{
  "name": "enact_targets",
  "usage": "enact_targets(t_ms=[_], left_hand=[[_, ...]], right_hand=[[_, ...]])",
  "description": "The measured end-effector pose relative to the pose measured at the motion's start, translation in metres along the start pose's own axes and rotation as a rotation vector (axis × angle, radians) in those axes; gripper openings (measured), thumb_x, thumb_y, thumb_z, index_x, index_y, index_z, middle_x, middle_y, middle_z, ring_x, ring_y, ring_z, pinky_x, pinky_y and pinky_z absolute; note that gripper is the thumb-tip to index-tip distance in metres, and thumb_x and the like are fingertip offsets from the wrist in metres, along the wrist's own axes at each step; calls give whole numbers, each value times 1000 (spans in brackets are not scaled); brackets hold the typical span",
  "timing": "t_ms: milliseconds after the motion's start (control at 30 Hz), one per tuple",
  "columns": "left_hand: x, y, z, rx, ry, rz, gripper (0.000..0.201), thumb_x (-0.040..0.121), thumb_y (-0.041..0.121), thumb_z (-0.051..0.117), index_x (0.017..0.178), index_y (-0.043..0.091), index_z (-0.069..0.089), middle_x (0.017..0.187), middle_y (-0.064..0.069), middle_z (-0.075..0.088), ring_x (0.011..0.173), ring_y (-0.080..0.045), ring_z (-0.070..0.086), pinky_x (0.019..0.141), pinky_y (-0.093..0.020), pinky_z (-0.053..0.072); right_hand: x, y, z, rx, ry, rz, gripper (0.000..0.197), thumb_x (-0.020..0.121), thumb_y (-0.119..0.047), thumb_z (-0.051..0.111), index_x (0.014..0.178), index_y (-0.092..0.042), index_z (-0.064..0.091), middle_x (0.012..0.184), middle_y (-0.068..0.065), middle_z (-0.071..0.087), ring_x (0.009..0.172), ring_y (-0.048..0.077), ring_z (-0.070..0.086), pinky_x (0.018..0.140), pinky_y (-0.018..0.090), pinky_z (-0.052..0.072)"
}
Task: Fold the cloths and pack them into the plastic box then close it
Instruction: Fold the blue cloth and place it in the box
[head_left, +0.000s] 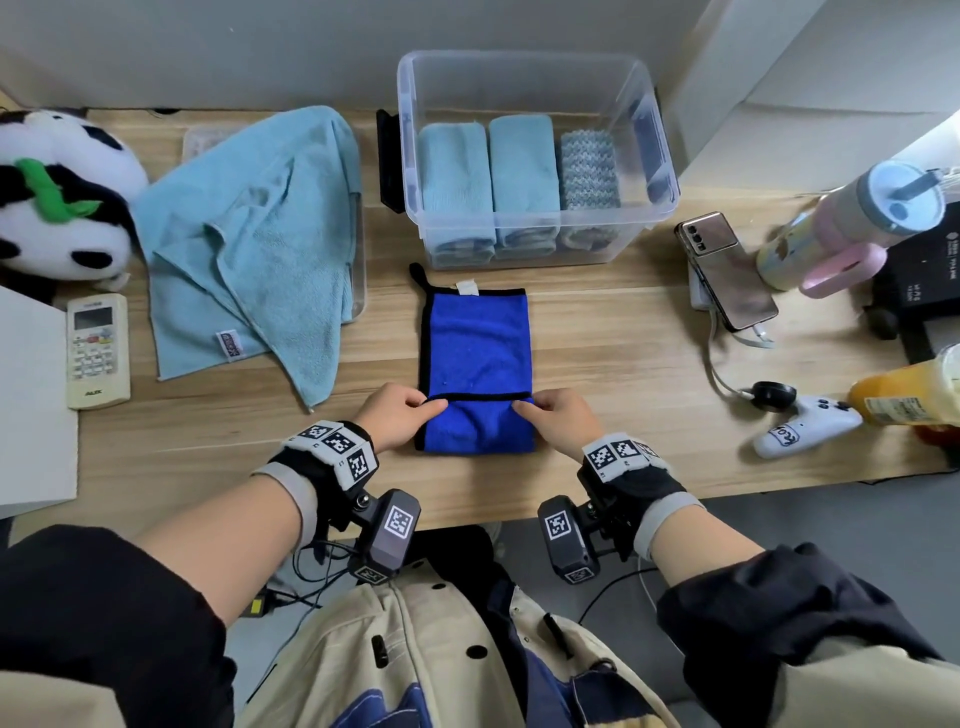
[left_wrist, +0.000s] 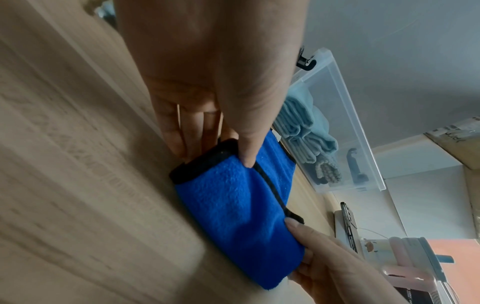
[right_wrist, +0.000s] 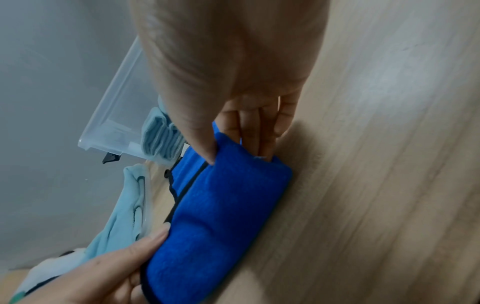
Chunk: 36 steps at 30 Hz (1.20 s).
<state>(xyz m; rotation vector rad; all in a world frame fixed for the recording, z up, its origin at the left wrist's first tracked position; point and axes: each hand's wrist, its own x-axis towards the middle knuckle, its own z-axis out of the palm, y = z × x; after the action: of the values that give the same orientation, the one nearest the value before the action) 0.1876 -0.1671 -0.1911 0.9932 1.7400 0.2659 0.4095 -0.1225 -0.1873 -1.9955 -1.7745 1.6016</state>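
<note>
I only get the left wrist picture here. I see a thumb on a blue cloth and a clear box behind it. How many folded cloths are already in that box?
Observer: Three stand side by side in the plastic box: two light blue, one grey knitted.
Visitor: Is any cloth still waiting?
Observer: Yes, a light blue towel lies unfolded left of the box.
Visitor: And the blue one, how far along?
Observer: The blue cloth has its near end turned up; the left hand and right hand pinch that edge.
</note>
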Motion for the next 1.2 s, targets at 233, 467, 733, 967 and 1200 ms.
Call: enact_targets(t_ms=[233, 467, 733, 967, 1200], left_hand=[[-1, -1, 0, 83, 53, -35, 31, 84, 29, 65, 57, 17, 56, 67, -3, 59, 64, -18, 52, 66, -27, 39], [-3, -7, -3, 44, 44, -41, 13, 83, 24, 67, 86, 11, 68, 86, -11, 71, 74, -22, 62, 80, -32, 51], [2, -6, 0, 2, 66, -47, 13, 81, 20, 70, 74, 19, 59, 80, -3, 64, 66, -20, 57, 72, -30, 48], [0, -1, -7, -84, 30, -7, 16, 82, 18, 69, 88, 14, 55, 77, 0, 56, 64, -14, 53, 62, -24, 45], [-15, 13, -18, 159, -63, 381, 30, 69, 24, 81, 95, 15, 71, 109, 3, 52, 101, -8, 51, 82, 1, 31]], right_hand=[[2, 9, 8, -76, 13, 33, 24, 90, -32, 56, 72, -18, 60, 67, 5, 64, 64, 19, 59, 65, 25, 44], [1, 8, 9, -158, 61, 46, 30, 85, -33, 65, 64, -20, 48, 74, 6, 64, 75, 25, 62, 73, 33, 51], [-11, -2, 9, -274, -30, -303, 23, 74, -30, 75, 73, -25, 53, 66, -6, 49, 63, 12, 47, 61, 28, 42], [-13, 0, 25, -588, -25, -405, 38, 71, -27, 71, 106, -21, 57, 90, -7, 42, 97, 19, 45, 84, 32, 43], [-12, -9, 16, -403, 56, -446, 23, 76, -30, 61, 93, -17, 69, 95, -1, 63, 95, 17, 51, 83, 26, 41]])
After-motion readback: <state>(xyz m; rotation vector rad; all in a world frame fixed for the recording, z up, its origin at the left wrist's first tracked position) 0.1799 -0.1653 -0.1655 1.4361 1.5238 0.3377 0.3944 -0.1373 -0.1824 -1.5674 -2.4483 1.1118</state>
